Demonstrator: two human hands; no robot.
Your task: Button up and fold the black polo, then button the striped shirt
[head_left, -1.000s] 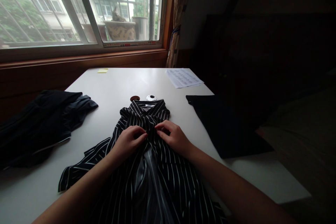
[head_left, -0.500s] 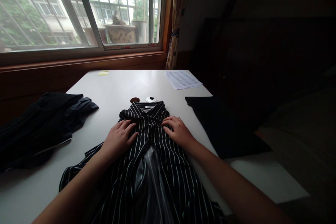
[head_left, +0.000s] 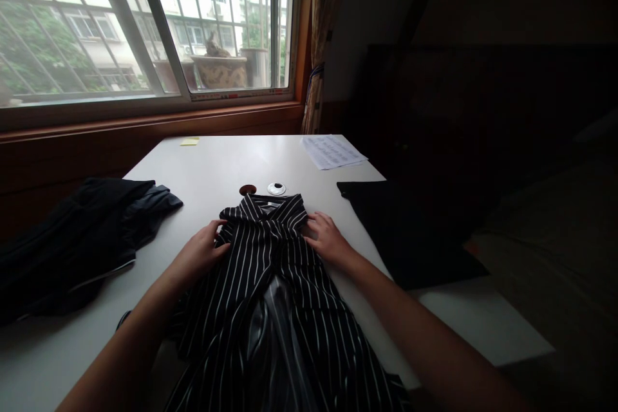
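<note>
A black shirt with white stripes (head_left: 251, 270) lies front up, its collar toward the window. The lower front parts to show a shiny grey inner side. My left hand (head_left: 205, 248) touches the shirt's left shoulder edge, thumb and fingers apart with dark cloth between them. At the opposite shoulder edge rests my right hand (head_left: 331, 241), its fingers apart and lightly bent. Both hands touch the cloth; no firm grip shows. The left sleeve is mostly hidden under my left forearm.
The white table (head_left: 217, 161) carries a dark garment pile (head_left: 82, 238) at left and a folded black cloth (head_left: 405, 232) at right. Beyond the collar are a brown round piece (head_left: 248, 190) and a silver ring (head_left: 277, 188). Printed sheets (head_left: 333, 151) and a yellow note (head_left: 190, 141) lie farther back.
My hands have moved outward from the shirt's chest to its shoulder edges. The upper front lies smoother, and the left sleeve has drawn in toward the body.
</note>
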